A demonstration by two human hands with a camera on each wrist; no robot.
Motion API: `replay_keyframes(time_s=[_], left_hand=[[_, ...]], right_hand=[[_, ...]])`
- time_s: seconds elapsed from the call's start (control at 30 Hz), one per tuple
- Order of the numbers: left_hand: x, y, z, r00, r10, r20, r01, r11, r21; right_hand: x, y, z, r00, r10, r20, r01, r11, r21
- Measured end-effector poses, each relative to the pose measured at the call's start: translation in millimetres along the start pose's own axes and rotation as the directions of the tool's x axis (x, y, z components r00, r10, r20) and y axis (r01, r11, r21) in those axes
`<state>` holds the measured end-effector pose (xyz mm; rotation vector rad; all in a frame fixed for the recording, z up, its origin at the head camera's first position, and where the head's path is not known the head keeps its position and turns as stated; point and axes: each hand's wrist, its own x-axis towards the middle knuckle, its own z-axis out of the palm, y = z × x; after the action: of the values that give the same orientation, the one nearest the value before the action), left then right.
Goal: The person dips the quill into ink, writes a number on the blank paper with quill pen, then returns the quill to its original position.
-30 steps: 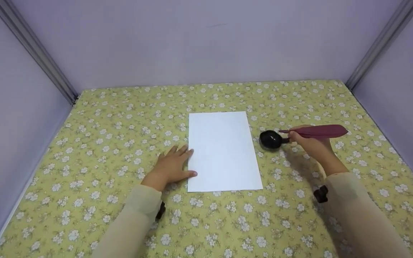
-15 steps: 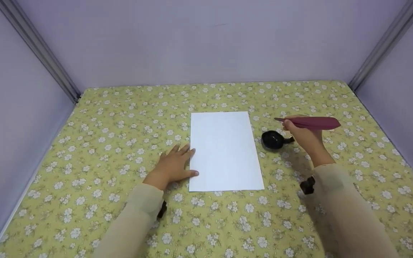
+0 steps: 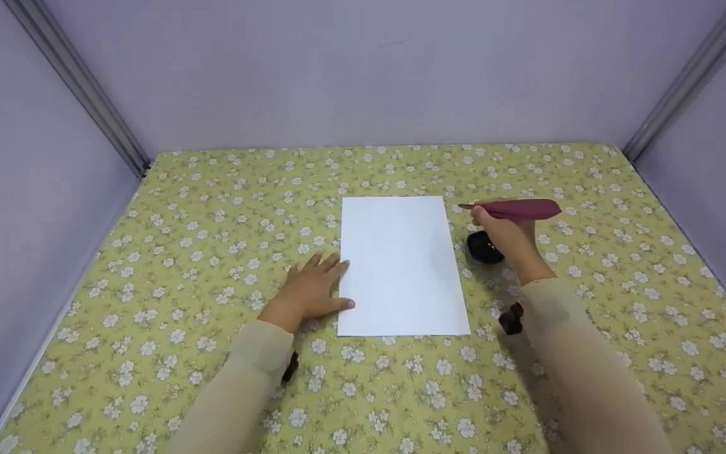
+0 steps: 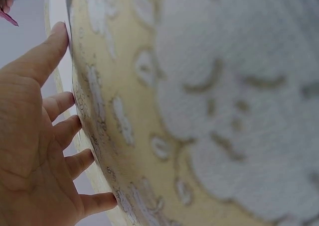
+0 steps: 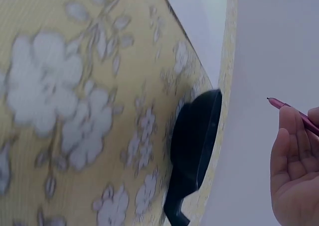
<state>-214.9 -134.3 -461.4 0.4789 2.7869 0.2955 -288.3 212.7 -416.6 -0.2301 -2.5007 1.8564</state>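
A dark red feather-shaped pen [image 3: 524,209] is pinched between thumb and fingers of my right hand [image 3: 508,236], its tip pointing left toward the paper's upper right edge. In the right wrist view the pen [image 5: 279,103] shows a dark point, held above the cloth. My left hand [image 3: 309,290] lies with fingers spread along the left edge of a blank white sheet of paper [image 3: 401,265], thumb and index finger on its border. Below the right hand stands a small black bowl [image 3: 484,246]; its handle is hidden in the head view but shows in the right wrist view.
A yellow cloth with white flowers [image 3: 224,221] covers the table. Pale walls [image 3: 363,75] rise behind it and at both sides, with grey metal posts [image 3: 79,88] in the corners.
My right hand has moved left and a little away from me with the pen, from the bowl's handle toward the paper. The left hand stays on the paper's edge.
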Motion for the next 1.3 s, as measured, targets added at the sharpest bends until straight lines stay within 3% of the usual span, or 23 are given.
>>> replay_keyframes(time_s=[0.3, 0.7, 0.8, 1.3], left_hand=[[2.0, 3.3, -1.1, 1.000, -0.002, 0.002, 0.002, 1.000, 0.009], [5.1, 4.9, 0.0, 1.000, 0.002, 0.015, -0.002, 1.000, 0.009], [4.4, 4.0, 0.0, 1.000, -0.002, 0.013, 0.002, 1.000, 0.004], [0.0, 0.8, -1.1, 1.000, -0.003, 0.001, 0.003, 1.000, 0.010]], right_hand=[[4.5, -2, 16, 1.000, -0.004, 0.024, 0.006, 0.998, -0.064], [9.8, 1, 35, 0.997, 0.064, 0.049, -0.063, 0.998, -0.023], [9.8, 1, 42, 0.998, 0.046, 0.043, -0.045, 0.999, -0.014], [8.1, 2, 60, 0.991, 0.081, 0.109, -0.056, 0.975, -0.216]])
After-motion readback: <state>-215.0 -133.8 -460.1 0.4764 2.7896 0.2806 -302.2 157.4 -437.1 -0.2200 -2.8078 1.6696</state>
